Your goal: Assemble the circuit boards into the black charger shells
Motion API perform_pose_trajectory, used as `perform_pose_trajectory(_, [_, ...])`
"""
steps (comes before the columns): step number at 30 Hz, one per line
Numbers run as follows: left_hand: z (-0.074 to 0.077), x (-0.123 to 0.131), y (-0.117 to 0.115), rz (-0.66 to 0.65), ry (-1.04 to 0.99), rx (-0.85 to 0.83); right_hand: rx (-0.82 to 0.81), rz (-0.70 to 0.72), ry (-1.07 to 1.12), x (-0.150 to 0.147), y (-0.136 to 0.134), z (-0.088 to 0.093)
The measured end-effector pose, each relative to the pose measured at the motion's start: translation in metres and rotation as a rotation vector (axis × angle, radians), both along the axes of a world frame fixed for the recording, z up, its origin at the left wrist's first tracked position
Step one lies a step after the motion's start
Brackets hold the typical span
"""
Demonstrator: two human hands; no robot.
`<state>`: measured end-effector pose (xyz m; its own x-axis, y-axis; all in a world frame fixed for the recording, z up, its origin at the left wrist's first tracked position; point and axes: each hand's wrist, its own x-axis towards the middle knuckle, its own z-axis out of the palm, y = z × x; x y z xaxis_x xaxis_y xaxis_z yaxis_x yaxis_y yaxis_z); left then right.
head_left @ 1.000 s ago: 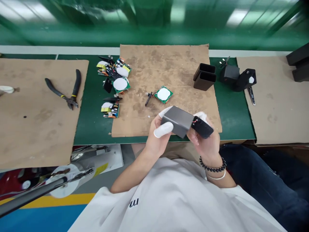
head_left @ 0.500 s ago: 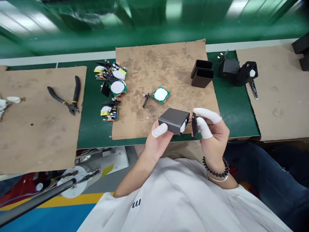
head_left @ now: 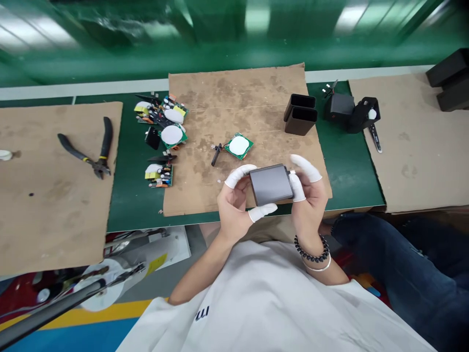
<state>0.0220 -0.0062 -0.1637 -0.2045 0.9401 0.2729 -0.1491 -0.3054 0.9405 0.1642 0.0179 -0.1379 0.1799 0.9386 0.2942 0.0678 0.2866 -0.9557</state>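
My left hand (head_left: 236, 208) holds a dark grey power adapter housing (head_left: 271, 185) by its left end, with white-capped thumb and finger on its long edges. My right hand (head_left: 308, 193) is at the housing's right end, its capped thumb pressed there; a small pale prong tip (head_left: 292, 172) shows by it. The black end piece is mostly hidden behind those fingers. Beyond my hands, a green circuit board (head_left: 239, 145) with a round white pad lies on the cardboard (head_left: 205, 195), wired to a small black part (head_left: 216, 154).
Several populated circuit boards (head_left: 159, 173) lie to the left. Wire cutters (head_left: 99, 166) rest open on the left cardboard. Two empty dark housings (head_left: 300, 121) stand at right, near black adapter parts (head_left: 340, 107) and tweezers (head_left: 375, 138). A person's jeans-clad leg (head_left: 388, 259) is at right.
The black end piece, wired and apart from the housing before, is now up against its right end. My left hand has turned the housing, and its finger now shows on the far edge.
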Motion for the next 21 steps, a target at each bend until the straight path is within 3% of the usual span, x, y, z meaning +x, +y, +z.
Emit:
perform_pose_trajectory(5, [-0.003, 0.004, 0.001, -0.009, 0.075, 0.008, 0.109, -0.085, -0.059, -0.002, -0.001, 0.004])
perform_pose_trajectory(14, [0.001, 0.000, 0.000, -0.072, 0.196, -0.151, 0.293, 0.038, -0.292, 0.011, 0.002, 0.007])
perform_pose_trajectory(21, [0.000, 0.007, -0.005, -0.070, 0.298, -0.224, 0.252, 0.125, -0.384, 0.017, 0.006, 0.012])
